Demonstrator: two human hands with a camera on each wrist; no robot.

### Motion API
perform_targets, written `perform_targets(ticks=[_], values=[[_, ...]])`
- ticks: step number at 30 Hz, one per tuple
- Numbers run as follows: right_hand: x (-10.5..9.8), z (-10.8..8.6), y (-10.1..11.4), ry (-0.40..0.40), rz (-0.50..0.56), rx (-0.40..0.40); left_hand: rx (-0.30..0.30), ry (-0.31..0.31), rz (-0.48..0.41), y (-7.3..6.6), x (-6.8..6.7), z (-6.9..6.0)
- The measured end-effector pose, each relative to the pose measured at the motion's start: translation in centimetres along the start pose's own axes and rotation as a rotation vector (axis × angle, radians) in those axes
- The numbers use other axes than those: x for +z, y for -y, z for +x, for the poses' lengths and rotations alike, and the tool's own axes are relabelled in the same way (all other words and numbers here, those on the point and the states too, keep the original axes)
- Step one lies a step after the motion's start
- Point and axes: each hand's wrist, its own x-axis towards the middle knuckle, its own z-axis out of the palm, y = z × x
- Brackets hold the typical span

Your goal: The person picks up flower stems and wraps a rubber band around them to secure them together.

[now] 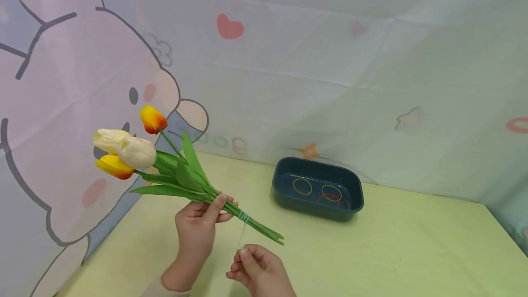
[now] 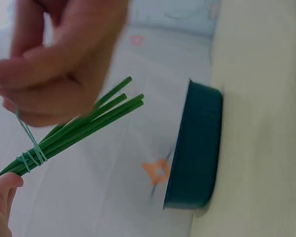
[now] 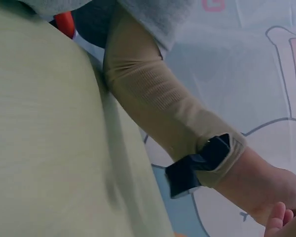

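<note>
In the head view the left hand [image 1: 197,230] grips a bunch of artificial tulips, white and yellow-orange, by its green stems [image 1: 264,229]. A light blue-green elastic band [image 1: 243,216] is wound round the stems, just below the left fingers. Lower right, the right hand [image 1: 264,269] pinches a loop of that band and holds it stretched away from the stems. The left wrist view shows the wound band [image 2: 32,159] close up, its loop running up to the right hand [image 2: 64,64]. Only fingertips [image 3: 276,217] of the right hand show in the right wrist view.
A dark blue plastic tray [image 1: 317,210] stands on the pale green table [image 1: 396,251], with yellow and red bands lying in it. Behind the table hangs a printed cloth [image 1: 313,81]. The left forearm in a beige sleeve [image 3: 158,98] wears a dark strap.
</note>
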Motion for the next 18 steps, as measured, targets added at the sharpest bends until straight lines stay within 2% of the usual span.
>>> perform_targets(ticks=[3, 5, 7, 9, 12, 16, 18], values=[[-0.4, -0.2, 1.3, 0.023, -0.087, 0.004, 0.153, 0.087, 0.098, 0.3, -0.2, 0.0], [-1.2, -0.3, 2.4, 0.075, -0.189, -0.009, 0.192, 0.135, 0.163, 0.3, -0.2, -0.1], [-2.0, -0.2, 3.5, 0.13, -0.337, -0.037, 0.19, 0.166, 0.228, 0.3, -0.3, -0.1], [-3.0, -0.1, 4.5, 0.186, -0.511, -0.089, 0.175, 0.193, 0.271, 0.2, -0.3, -0.1], [-4.3, 0.0, 5.6, 0.232, -0.699, -0.168, 0.131, 0.23, 0.296, 0.2, -0.2, -0.2], [-5.6, 0.2, 6.8, 0.277, -0.834, -0.273, 0.001, 0.267, 0.256, 0.0, -0.1, -0.3], [-6.0, 0.1, 7.3, 0.295, -0.883, -0.326, -0.071, 0.292, 0.198, -0.1, -0.3, -0.2]])
